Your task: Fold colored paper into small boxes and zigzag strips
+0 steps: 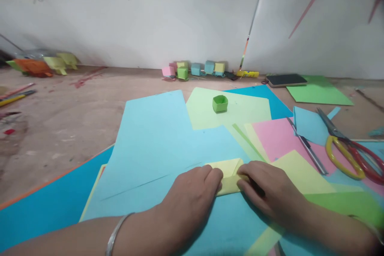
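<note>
Now | left hand [192, 192], right hand [270, 192]: fingers pressed flat on folded yellow paper [229, 174] | smooth blue sheet [156, 144] beneath

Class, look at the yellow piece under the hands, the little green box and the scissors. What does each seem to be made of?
Yellow piece: thin matte paper, since it holds sharp folds. Little green box: likely the same paper, folded, with creased edges. Scissors: dull grey blades, probably metal; glossy yellow and red handles, probably plastic.

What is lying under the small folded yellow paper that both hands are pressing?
The folded yellow paper lies on a light blue sheet. The left hand and right hand cover its sides and lower edge, so what lies beneath there is hidden.
</note>
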The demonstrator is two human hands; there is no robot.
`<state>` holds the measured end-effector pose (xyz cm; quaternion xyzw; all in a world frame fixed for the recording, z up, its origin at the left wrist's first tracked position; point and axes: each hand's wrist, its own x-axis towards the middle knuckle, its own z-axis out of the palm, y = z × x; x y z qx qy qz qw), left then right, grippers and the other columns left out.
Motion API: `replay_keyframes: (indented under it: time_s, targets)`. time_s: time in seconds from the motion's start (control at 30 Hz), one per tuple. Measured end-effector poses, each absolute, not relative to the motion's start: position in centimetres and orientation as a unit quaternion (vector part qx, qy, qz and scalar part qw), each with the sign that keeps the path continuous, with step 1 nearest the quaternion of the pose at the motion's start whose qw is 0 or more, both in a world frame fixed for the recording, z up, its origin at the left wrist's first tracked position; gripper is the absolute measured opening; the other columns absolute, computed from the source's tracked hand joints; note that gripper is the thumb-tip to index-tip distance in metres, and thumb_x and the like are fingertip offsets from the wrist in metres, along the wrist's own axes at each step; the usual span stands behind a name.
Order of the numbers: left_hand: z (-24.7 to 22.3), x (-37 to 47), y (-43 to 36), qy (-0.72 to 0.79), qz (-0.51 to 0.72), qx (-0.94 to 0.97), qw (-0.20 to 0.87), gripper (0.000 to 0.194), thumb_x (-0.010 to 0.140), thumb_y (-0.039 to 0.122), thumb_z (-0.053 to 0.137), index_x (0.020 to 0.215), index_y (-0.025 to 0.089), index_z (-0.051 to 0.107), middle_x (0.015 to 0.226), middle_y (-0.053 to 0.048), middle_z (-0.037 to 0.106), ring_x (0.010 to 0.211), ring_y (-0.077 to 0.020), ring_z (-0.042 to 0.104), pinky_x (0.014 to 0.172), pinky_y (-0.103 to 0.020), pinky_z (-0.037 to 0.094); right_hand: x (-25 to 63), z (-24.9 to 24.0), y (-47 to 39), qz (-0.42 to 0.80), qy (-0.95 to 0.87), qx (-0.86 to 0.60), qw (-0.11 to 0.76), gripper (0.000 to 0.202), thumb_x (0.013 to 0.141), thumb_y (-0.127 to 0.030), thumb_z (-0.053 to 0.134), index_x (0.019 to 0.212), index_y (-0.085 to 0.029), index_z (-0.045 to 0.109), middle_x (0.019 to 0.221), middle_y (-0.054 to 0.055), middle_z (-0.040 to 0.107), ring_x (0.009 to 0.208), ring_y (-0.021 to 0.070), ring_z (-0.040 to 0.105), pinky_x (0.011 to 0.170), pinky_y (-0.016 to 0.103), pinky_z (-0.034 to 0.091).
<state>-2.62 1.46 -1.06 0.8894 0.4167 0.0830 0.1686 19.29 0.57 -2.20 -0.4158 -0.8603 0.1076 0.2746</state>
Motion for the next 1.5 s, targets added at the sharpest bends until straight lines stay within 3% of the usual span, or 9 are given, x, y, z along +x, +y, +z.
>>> replay_keyframes:
  time_s: [0.3,0.43,0.5,0.6,0.73,0.87,1.2,1.37,1.5]
  targets:
    - [-1.0,-2.7,1.4,0.422,0.072,0.895,0.126,0.013,0.09,0.012,0.041,0.082,0.021,0.047,0.067,0.001,0.051,0.055,-0.0157,0.043,0.051,-0.029,0.03,19.1,-2.5,0.5,0.075,-0.866,-0.417,0.266,0.007,0.093,-0.016,0.047,0.088,-0.018,0.052,0.07,0.001,0.058,0.061,0.0143,0.052,0.056,0.027,0.04]
    - [-1.2,-2.8,1.3,0.426,0.074,0.9,0.058,0.007,0.092,0.017,0.046,0.095,0.018,0.052,0.077,-0.003,0.056,0.065,-0.0207,0.048,0.057,-0.033,0.037,19.2,-2.6,0.3,0.065,-0.864,-0.424,0.263,0.008,0.092,-0.017,0.048,0.086,-0.018,0.052,0.067,0.0,0.056,0.059,0.0145,0.051,0.054,0.027,0.039]
    - [-1.1,-2.9,1.5,0.432,0.08,0.898,0.024,0.019,0.091,0.02,0.05,0.11,0.014,0.053,0.092,-0.01,0.059,0.079,-0.0258,0.052,0.065,-0.038,0.043,19.2,-2.6,0.3,0.061,-0.86,-0.434,0.261,0.006,0.092,-0.018,0.049,0.089,-0.018,0.054,0.068,0.001,0.055,0.06,0.0156,0.051,0.053,0.027,0.04]
    - [-0.6,-2.8,2.0,0.43,0.082,0.899,0.029,0.033,0.088,0.021,0.056,0.119,0.01,0.052,0.105,-0.015,0.057,0.091,-0.0294,0.05,0.075,-0.044,0.046,19.2,-2.4,0.4,0.032,-0.856,-0.446,0.26,0.013,0.09,-0.019,0.052,0.102,-0.015,0.057,0.082,0.007,0.06,0.074,0.0202,0.056,0.062,0.031,0.047]
    - [0.3,-2.7,2.9,0.415,0.075,0.899,0.121,0.01,0.088,0.019,0.057,0.098,0.016,0.059,0.097,-0.008,0.056,0.085,-0.025,0.048,0.077,-0.042,0.045,19.3,-2.3,0.8,0.006,-0.864,-0.44,0.243,0.043,0.088,-0.019,0.055,0.129,-0.011,0.048,0.122,0.018,0.058,0.108,0.0294,0.052,0.089,0.047,0.047]
    - [0.4,-2.6,3.4,0.421,0.096,0.888,0.161,0.014,0.086,0.021,0.06,0.099,0.016,0.057,0.095,-0.007,0.056,0.086,-0.0248,0.047,0.077,-0.042,0.043,19.7,-2.4,1.0,0.029,-0.877,-0.419,0.234,0.049,0.089,-0.016,0.055,0.136,-0.011,0.043,0.123,0.014,0.061,0.116,0.0292,0.048,0.095,0.048,0.043]
    - [0.0,-2.7,3.5,0.434,0.128,0.868,0.206,0.016,0.08,0.019,0.066,0.091,0.019,0.054,0.091,-0.003,0.055,0.085,-0.0225,0.046,0.075,-0.038,0.038,19.4,-2.0,0.8,0.102,-0.866,-0.387,0.3,0.041,0.088,-0.008,0.053,0.129,-0.01,0.049,0.1,0.011,0.057,0.094,0.0226,0.049,0.079,0.038,0.046]
    - [-0.3,-2.7,3.3,0.449,0.147,0.846,0.248,0.021,0.076,0.013,0.065,0.091,0.019,0.052,0.081,0.0,0.055,0.076,-0.0195,0.047,0.069,-0.034,0.036,19.4,-1.7,0.9,0.13,-0.852,-0.414,0.293,0.008,0.089,-0.013,0.057,0.093,-0.015,0.063,0.085,0.006,0.055,0.082,0.02,0.048,0.068,0.034,0.04]
    - [-0.2,-2.9,3.3,0.431,0.136,0.86,0.237,0.012,0.08,0.017,0.065,0.09,0.02,0.058,0.088,-0.003,0.057,0.083,-0.0217,0.048,0.072,-0.035,0.036,19.4,-1.7,0.8,0.105,-0.859,-0.41,0.289,0.014,0.093,-0.015,0.054,0.081,-0.016,0.062,0.08,0.005,0.059,0.076,0.0176,0.049,0.065,0.032,0.034]
